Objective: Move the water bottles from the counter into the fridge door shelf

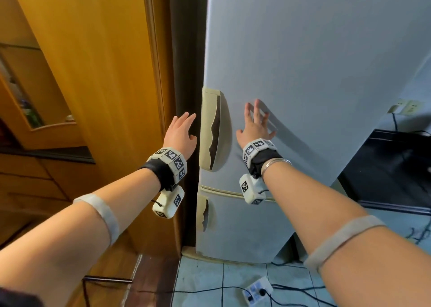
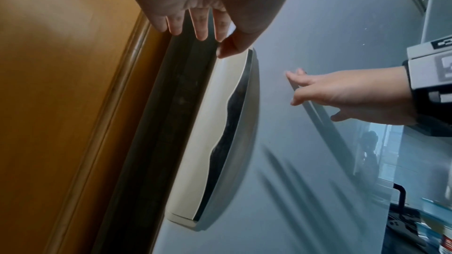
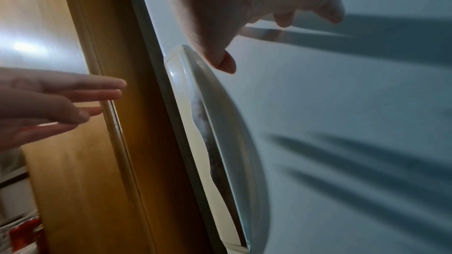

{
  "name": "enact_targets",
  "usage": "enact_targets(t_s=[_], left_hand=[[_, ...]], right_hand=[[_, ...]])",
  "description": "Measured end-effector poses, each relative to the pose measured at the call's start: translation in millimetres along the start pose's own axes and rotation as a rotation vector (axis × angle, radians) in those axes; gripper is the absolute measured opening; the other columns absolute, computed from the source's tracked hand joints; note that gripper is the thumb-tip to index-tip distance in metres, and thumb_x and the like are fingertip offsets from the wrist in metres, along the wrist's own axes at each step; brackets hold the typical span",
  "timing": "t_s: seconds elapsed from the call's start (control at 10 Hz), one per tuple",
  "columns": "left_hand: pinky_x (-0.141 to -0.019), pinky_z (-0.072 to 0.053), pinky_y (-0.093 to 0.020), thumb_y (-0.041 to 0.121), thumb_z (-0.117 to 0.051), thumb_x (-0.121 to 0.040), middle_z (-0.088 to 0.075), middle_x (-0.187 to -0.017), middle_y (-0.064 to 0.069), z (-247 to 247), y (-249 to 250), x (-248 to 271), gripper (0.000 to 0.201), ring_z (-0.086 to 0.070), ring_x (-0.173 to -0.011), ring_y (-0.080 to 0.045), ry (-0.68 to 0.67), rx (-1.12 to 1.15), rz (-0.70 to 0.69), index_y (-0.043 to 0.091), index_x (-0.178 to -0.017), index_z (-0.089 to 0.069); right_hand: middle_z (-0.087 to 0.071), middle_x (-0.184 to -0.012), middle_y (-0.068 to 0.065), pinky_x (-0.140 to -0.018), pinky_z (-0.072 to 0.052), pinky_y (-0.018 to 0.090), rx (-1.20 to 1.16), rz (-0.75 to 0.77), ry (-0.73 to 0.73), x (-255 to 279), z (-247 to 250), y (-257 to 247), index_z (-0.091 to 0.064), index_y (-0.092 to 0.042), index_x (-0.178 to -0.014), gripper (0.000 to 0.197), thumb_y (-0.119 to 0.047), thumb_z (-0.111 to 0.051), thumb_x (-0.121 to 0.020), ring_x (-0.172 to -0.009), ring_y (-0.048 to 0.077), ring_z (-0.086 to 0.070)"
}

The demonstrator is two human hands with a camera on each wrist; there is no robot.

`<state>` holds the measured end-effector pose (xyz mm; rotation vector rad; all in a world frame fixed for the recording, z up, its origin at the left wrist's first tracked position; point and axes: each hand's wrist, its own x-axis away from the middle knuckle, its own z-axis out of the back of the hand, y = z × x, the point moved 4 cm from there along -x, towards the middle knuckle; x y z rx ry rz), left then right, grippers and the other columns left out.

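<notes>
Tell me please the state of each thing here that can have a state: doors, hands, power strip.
upper fridge door: closed.
lower fridge door: closed.
upper door handle: not gripped.
left hand: open, holding nothing, beside the handle.
right hand: open, fingers spread at the door front.
power strip: on the floor, one plug in.

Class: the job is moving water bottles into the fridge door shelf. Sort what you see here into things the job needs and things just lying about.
For the job:
fridge door
door handle
left hand, open beside the handle
right hand, open, at the door

Lying about:
power strip and cables on the floor tiles
wooden cabinet
wall socket
</notes>
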<state>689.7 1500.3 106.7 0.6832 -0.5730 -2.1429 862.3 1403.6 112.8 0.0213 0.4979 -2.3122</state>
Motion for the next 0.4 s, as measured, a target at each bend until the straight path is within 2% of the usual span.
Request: enact_targets(t_s=[0.2,0.3,0.4], left_hand=[[-0.117,-0.021,-0.043,0.016,-0.049,-0.093,-0.021,-0.156,0.003,-6.5,10.5,-4.5,0.057,-0.011,-0.146,-0.024,-0.021,0.003,-0.029,0.028,-0.144,-0.027],[-0.117,-0.02,-0.043,0.015,-0.048,-0.093,-0.022,-0.156,0.003,-8.5,17.8,-0.3,0.056,-0.012,-0.146,-0.024,-0.027,0.011,-0.046,0.027,-0.144,-0.028],[-0.117,-0.02,-0.042,0.013,-0.049,-0.093,-0.024,-0.155,0.002,-11.7,24.3,-0.8,0.055,-0.013,-0.146,-0.024,-0.001,0.021,-0.074,0.027,-0.143,-0.03]], right_hand=[[0.026,-0.155,-0.016,-0.108,-0.014,0.071,-0.009,-0.002,0.009,0.0,-2.3,-0.9,0.005,-0.037,-0.148,0.085,-0.016,-0.054,-0.09,-0.147,0.027,0.01],[0.017,-0.158,-0.013,-0.11,-0.013,0.069,-0.043,0.009,0.001,7.6,5.1,-2.8,-0.003,-0.035,-0.149,0.077,-0.015,-0.051,-0.091,-0.148,0.026,0.002],[-0.03,-0.152,0.007,-0.108,-0.034,0.052,-0.284,0.055,0.146,13.6,32.0,-4.8,-0.02,-0.027,-0.148,0.067,-0.014,-0.049,-0.089,-0.134,0.029,-0.039]])
